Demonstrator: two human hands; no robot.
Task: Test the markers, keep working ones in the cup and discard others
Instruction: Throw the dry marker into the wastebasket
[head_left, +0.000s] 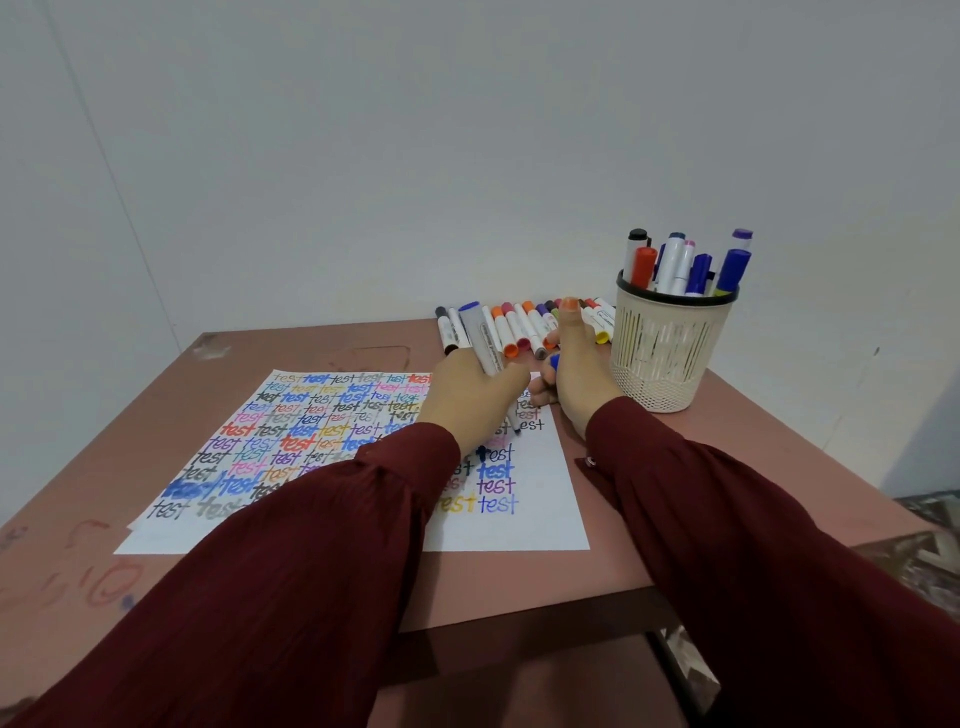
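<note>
Left hand (467, 396) grips smooth cylindrical grey marker (481, 338); right hand (574, 376) pinches blue cap (555, 362)

My sleeves (291, 561) are finely crinkled cloth. At twelve o'clock the paper sheet (550, 499) is matt, the table (493, 577) smooth but scuffed. The grey marker (480, 338) has a smooth plastic barrel; at two o'clock the cup (665, 353) is matt plastic.

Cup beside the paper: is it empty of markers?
No, several capped markers stick up out of the cup.
</note>
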